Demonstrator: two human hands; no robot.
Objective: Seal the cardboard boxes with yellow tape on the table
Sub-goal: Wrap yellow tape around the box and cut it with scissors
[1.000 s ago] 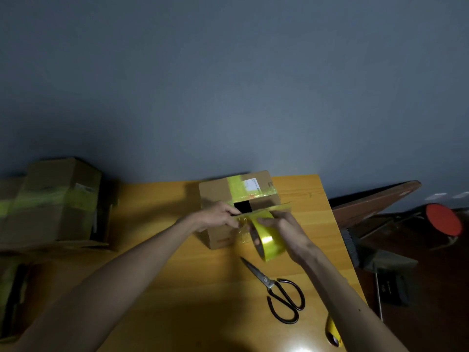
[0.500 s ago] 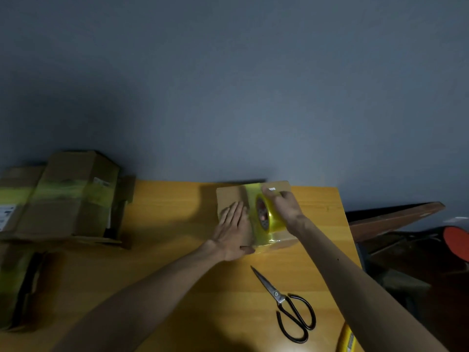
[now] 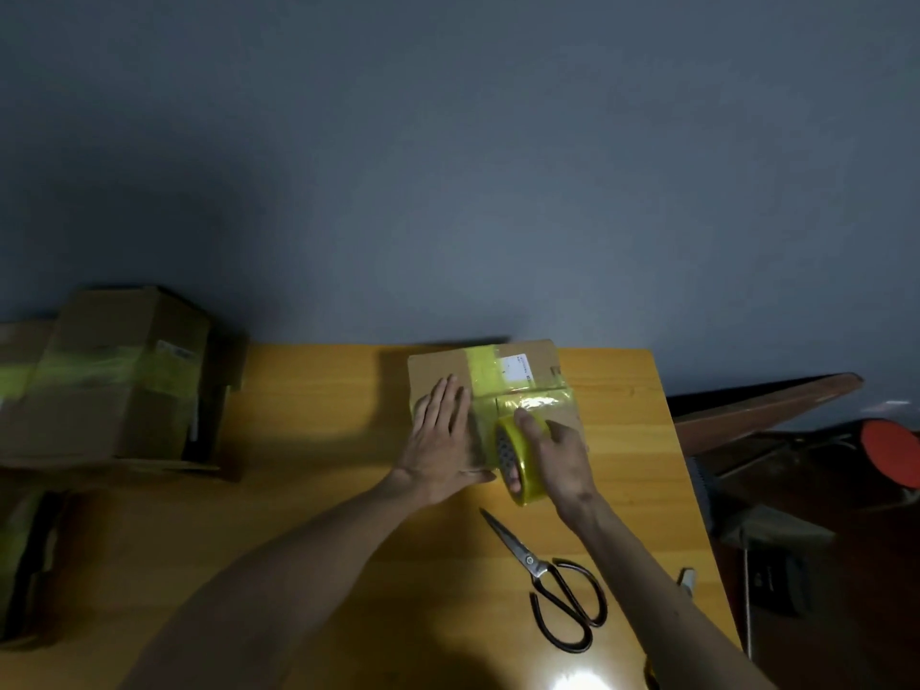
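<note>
A small cardboard box [image 3: 438, 363] lies at the far middle of the wooden table [image 3: 308, 515], with yellow tape strips crossing its top and a white label near its far right. My left hand [image 3: 440, 443] presses flat on the box's left half, fingers straight. My right hand [image 3: 560, 455] grips a roll of yellow tape [image 3: 513, 460] at the box's near right edge. A fresh strip runs from the roll back across the box top.
Black-handled scissors [image 3: 552, 585] lie on the table near my right forearm. Larger taped cardboard boxes [image 3: 114, 381] stand at the left edge. A dark plank and a red round object [image 3: 891, 450] sit off the table's right side.
The roll has travelled from the far side of the box top toward me to its near edge, laying tape. My left hand stays flat on the box.
</note>
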